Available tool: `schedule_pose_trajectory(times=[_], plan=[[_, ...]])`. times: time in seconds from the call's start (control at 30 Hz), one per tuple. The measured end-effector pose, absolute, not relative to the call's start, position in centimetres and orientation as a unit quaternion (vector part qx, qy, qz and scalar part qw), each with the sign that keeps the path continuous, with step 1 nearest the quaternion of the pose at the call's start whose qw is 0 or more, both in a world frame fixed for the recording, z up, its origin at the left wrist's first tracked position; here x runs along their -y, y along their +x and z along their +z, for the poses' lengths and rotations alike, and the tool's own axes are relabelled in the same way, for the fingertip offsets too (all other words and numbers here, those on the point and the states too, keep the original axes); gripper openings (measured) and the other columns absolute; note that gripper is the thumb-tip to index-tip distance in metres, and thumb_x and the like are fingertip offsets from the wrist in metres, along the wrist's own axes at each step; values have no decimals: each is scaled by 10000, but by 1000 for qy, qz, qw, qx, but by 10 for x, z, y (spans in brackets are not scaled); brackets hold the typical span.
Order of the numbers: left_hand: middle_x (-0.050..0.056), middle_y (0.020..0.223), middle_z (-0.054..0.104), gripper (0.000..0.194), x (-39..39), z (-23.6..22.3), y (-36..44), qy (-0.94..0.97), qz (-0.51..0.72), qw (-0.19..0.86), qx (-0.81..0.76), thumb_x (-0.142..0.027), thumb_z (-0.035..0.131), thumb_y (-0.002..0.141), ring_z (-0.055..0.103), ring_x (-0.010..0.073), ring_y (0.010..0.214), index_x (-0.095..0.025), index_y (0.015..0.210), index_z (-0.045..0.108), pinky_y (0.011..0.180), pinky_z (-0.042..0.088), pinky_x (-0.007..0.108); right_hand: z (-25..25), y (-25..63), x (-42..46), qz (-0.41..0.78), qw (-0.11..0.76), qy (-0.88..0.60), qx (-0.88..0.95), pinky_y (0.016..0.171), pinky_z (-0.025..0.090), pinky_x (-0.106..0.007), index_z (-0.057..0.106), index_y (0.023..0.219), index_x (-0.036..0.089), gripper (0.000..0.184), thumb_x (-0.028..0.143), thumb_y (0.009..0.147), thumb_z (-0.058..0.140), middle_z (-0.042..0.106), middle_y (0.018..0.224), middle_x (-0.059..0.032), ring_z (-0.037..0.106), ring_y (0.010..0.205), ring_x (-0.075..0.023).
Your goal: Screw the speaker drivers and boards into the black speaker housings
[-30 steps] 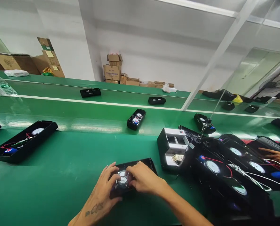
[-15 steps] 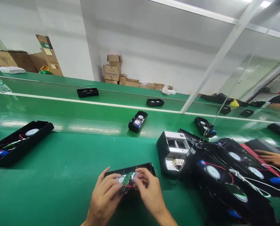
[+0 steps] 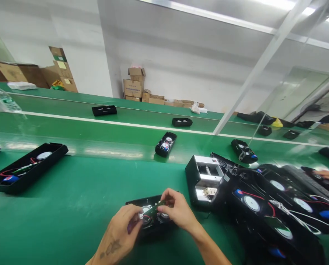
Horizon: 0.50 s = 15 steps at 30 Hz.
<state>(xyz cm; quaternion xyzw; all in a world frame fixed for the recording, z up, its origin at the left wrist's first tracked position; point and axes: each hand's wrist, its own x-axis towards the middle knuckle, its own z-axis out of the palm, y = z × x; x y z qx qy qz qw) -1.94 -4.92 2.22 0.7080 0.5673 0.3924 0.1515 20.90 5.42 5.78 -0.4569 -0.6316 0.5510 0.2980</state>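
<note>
My right hand (image 3: pixel 178 211) is closed in a pinch on the right end of a narrow green circuit board (image 3: pixel 153 211), which is tilted. At the board's left end are the closed fingertips of my left hand (image 3: pixel 122 228). A dark purple part (image 3: pixel 131 224) shows between the left thumb and fingers, mostly hidden. Under both hands lies an open black speaker housing (image 3: pixel 136 202) with two round speakers (image 3: pixel 163 218) inside. A bit of red wire shows near the board's left end.
To the right stand a black and silver fixture (image 3: pixel 200 180) and a pile of black housings (image 3: pixel 252 221) with white cables. Another open housing (image 3: pixel 42 165) lies left. Beyond, a belt carries a smaller housing (image 3: pixel 165 144). A co-worker's hand (image 3: pixel 328 176) is at far right.
The circuit board has been turned, its right end raised by my right hand. My left hand has rolled and moved slightly down; the purple part now shows. The small housing has shifted slightly right.
</note>
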Motion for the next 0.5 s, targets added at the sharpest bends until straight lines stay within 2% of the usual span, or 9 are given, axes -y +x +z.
schedule_pose_trajectory(times=[0.07, 0.1, 0.17, 0.23, 0.27, 0.33, 0.4, 0.5], plan=[[6, 1020, 736, 362, 51, 23, -17, 692, 392, 186, -577, -320, 770, 870, 731, 173, 835, -282, 1211, 651, 711, 634, 261, 55, 214, -47, 559, 305, -457, 621, 718, 468, -286, 586, 802, 214, 215, 248, 680, 759, 629, 806, 24, 597, 754, -163], [7, 1016, 737, 358, 50, 24, -15, 680, 390, 201, -587, -353, 784, 867, 731, 174, 831, -280, 1195, 659, 688, 632, 256, 54, 216, -44, 571, 304, -457, 611, 696, 473, -287, 570, 800, 219, 228, 262, 683, 761, 622, 795, 25, 606, 744, -170], [-1, 942, 726, 155, 48, 24, -13, 659, 392, 209, -606, -400, 716, 947, 718, 167, 815, -268, 1023, 687, 678, 620, 253, 53, 218, -37, 567, 307, -467, 605, 662, 485, -297, 565, 807, 226, 219, 275, 710, 754, 616, 769, 23, 620, 716, -184], [-8, 861, 705, 213, 45, 22, -11, 669, 408, 181, -594, -392, 629, 1018, 706, 167, 838, -252, 861, 670, 816, 627, 299, 53, 217, -31, 494, 320, -478, 652, 728, 523, -337, 653, 894, 221, 114, 261, 802, 708, 656, 844, -11, 651, 775, -206], [-11, 847, 703, 226, 44, 20, -11, 689, 416, 160, -571, -367, 620, 1026, 704, 169, 869, -249, 839, 668, 929, 614, 344, 55, 215, -29, 439, 325, -476, 689, 789, 535, -362, 706, 974, 223, 122, 246, 860, 666, 674, 914, -34, 663, 828, -217], [-19, 826, 702, 163, 42, 15, -12, 730, 419, 120, -526, -307, 646, 1010, 700, 177, 917, -253, 861, 685, 1075, 557, 422, 58, 211, -26, 357, 322, -462, 745, 897, 535, -397, 760, 1128, 240, 255, 208, 947, 584, 680, 1044, -65, 674, 927, -228], [-19, 799, 699, 126, 40, 11, -14, 743, 405, 80, -527, -272, 655, 994, 703, 204, 975, -259, 876, 696, 1081, 551, 464, 62, 210, -28, 367, 313, -458, 747, 913, 537, -388, 784, 1100, 236, 268, 144, 928, 601, 680, 1054, -63, 684, 960, -226], [-9, 689, 646, 147, 35, 8, -15, 717, 389, 27, -577, -272, 630, 982, 704, 284, 1074, -261, 846, 686, 1051, 565, 559, 67, 215, -34, 422, 301, -431, 738, 865, 533, -324, 767, 902, 211, 282, -13, 787, 641, 698, 1009, -32, 691, 962, -199]])
